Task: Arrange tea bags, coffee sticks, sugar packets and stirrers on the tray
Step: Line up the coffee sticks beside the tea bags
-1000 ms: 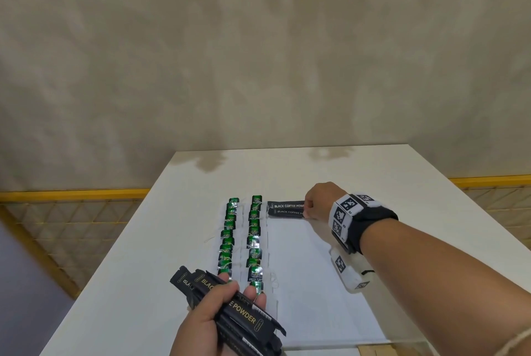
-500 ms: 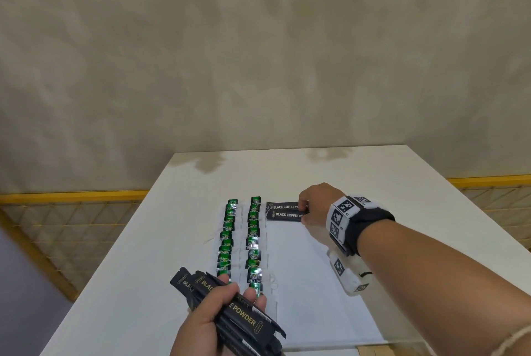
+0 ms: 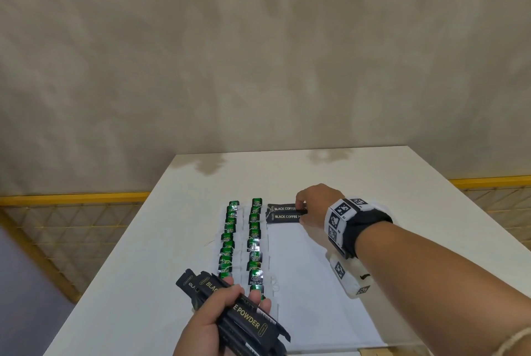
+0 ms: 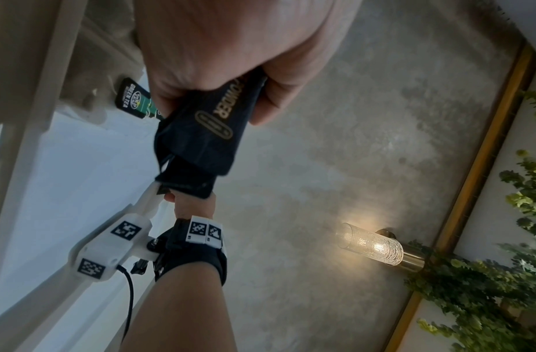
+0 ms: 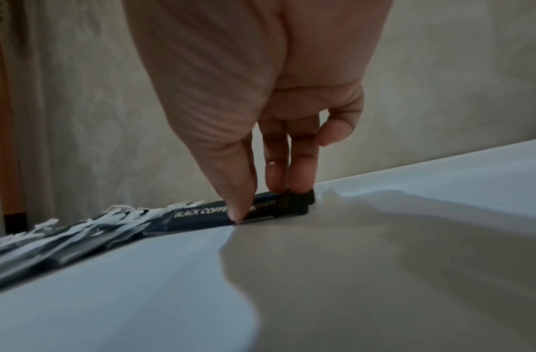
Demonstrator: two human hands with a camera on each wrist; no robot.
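Note:
Two rows of green tea bags (image 3: 253,243) lie along the left of the clear tray (image 3: 301,283). At its far end two black coffee sticks (image 3: 283,213) lie side by side. My right hand (image 3: 300,214) touches their right ends. In the right wrist view the thumb tip (image 5: 236,215) presses the near coffee stick (image 5: 200,218) and two straight fingers (image 5: 300,181) press the far one. My left hand (image 3: 230,306) grips a bundle of black coffee sticks (image 3: 244,321) above the tray's near left corner, also seen as the bundle (image 4: 200,138) in the left wrist view.
The tray sits on a white table (image 3: 143,269) that stands against a beige wall. Yellow-framed mesh railings (image 3: 71,197) run on both sides beyond the table edges. The tray's right half holds nothing. No sugar packets or stirrers are in view.
My right hand has crept slightly left over the ends of the two coffee sticks and its fingertips now press them. The left hand and its bundle have stayed put.

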